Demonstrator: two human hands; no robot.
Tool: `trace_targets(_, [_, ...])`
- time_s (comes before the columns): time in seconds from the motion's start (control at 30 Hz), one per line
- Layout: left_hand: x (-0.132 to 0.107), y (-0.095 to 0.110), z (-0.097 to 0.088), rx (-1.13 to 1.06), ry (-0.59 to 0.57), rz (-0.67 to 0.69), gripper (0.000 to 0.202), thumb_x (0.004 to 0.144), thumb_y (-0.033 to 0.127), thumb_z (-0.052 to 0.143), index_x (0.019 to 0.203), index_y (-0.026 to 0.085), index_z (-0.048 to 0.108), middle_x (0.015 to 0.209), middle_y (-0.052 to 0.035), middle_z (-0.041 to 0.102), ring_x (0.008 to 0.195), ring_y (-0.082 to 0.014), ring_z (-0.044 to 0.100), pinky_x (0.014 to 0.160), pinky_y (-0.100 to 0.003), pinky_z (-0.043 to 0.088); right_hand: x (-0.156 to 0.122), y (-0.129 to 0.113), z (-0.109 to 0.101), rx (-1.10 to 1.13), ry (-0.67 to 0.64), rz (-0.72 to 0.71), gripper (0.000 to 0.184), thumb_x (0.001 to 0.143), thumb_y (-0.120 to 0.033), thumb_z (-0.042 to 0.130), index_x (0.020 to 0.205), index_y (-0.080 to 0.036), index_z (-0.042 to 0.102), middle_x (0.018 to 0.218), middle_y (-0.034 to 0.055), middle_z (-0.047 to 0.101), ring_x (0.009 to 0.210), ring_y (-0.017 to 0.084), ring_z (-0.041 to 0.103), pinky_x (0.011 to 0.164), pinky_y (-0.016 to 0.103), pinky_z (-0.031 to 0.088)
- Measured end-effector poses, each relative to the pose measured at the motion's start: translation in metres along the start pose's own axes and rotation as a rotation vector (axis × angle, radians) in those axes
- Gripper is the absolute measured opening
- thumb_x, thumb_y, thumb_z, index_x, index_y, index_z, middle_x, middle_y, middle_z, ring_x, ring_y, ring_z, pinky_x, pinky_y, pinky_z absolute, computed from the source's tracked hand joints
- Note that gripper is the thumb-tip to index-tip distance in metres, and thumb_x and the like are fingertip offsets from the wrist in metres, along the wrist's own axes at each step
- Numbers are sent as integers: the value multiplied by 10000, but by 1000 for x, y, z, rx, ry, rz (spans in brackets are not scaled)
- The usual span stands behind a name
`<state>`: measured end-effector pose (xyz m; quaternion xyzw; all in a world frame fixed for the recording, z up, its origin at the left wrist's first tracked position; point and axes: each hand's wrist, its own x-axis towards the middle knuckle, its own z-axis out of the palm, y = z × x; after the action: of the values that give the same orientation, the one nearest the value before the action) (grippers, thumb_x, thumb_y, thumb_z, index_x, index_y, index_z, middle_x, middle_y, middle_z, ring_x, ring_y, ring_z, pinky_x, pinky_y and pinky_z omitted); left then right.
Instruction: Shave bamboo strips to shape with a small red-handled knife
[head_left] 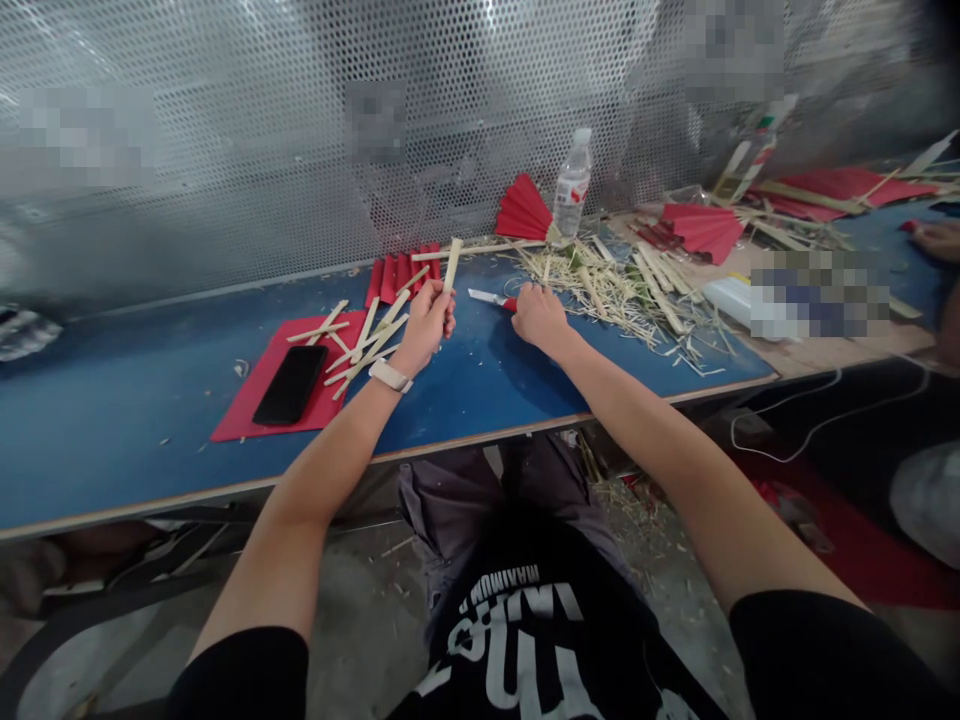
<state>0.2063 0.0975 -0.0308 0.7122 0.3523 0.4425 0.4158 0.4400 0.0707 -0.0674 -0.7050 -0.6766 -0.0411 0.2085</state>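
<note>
My left hand (426, 322) is closed around a pale bamboo strip (452, 266), which points up and away from me. In my right hand (540, 318) is a red-handled utility knife (490, 298), its blade directed left toward the strip but apart from it. Several cut bamboo strips (373, 328) lie loosely beside my left wrist, some over a red sheet (247, 408). Behind them are folded red paper pieces (397, 277). Thin shavings (611, 293) are heaped to the right of my right hand.
A black phone (291, 385) rests on the red sheet on the blue table (112, 420). At the back stand a water bottle (573, 185) and a red pleated fan (523, 208), before a perforated metal screen (262, 130). Another person's hand (937, 240) shows at far right.
</note>
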Motion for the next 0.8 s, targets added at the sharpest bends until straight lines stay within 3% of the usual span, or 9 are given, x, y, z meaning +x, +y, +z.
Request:
trace_targets(0.1, [-3, 1, -1, -1, 21, -19, 289, 1183, 547, 436, 1115, 294, 556, 784, 38, 493, 509, -102, 417, 458, -268, 327, -6, -2, -8, 10, -13, 57, 458, 1057, -228, 518, 1433, 13, 618, 1284, 362, 728, 1232, 455, 699, 1040, 569, 518])
trace_targets(0.17, [-5, 2, -3, -7, 25, -35, 328, 1179, 595, 442, 1133, 296, 569, 767, 41, 464, 502, -103, 365, 453, -274, 295, -8, -2, -17, 40, 9, 84, 443, 1098, -290, 500, 1422, -7, 611, 1340, 370, 712, 1243, 470, 705, 1025, 565, 523])
trace_targets(0.27, [-6, 1, -4, -39, 45, -57, 381, 1168, 633, 456, 1140, 280, 598, 731, 47, 401, 501, -106, 297, 448, -281, 265, -10, -1, -35, 172, 68, 79, 468, 1178, -427, 389, 1381, -79, 627, 1302, 319, 739, 1169, 440, 732, 965, 520, 529])
trace_targets(0.33, [-5, -1, -5, -38, 59, -47, 446, 1159, 673, 444, 1134, 267, 628, 706, 46, 375, 506, -112, 288, 451, -288, 272, -11, -1, -45, 252, 101, -6, 496, 1204, -467, 300, 1360, -137, 637, 1221, 260, 770, 1109, 408, 739, 943, 488, 512])
trace_targets(0.5, [-2, -10, -7, 148, 21, 88, 602, 1151, 743, 378, 1087, 242, 706, 682, 7, 452, 579, -149, 436, 553, -303, 434, -19, -14, -55, 241, 31, -207, 500, 1189, -540, 353, 1349, -170, 649, 1030, 182, 788, 963, 361, 719, 878, 435, 464])
trace_targets(0.6, [-1, -15, -7, 217, 10, 131, 637, 1156, 744, 337, 1040, 239, 707, 676, -12, 487, 633, -179, 517, 645, -340, 516, -22, -20, -54, 190, 28, -193, 512, 1178, -555, 367, 1323, -166, 668, 996, 186, 791, 905, 352, 704, 841, 431, 446])
trace_targets(0.8, [5, -20, -3, 358, 72, 183, 562, 1185, 640, 327, 915, 249, 627, 752, -59, 588, 795, -231, 631, 844, -404, 563, -20, -18, -56, 154, 167, -106, 536, 1168, -603, 418, 1306, -172, 705, 1022, 205, 808, 993, 382, 716, 869, 439, 453])
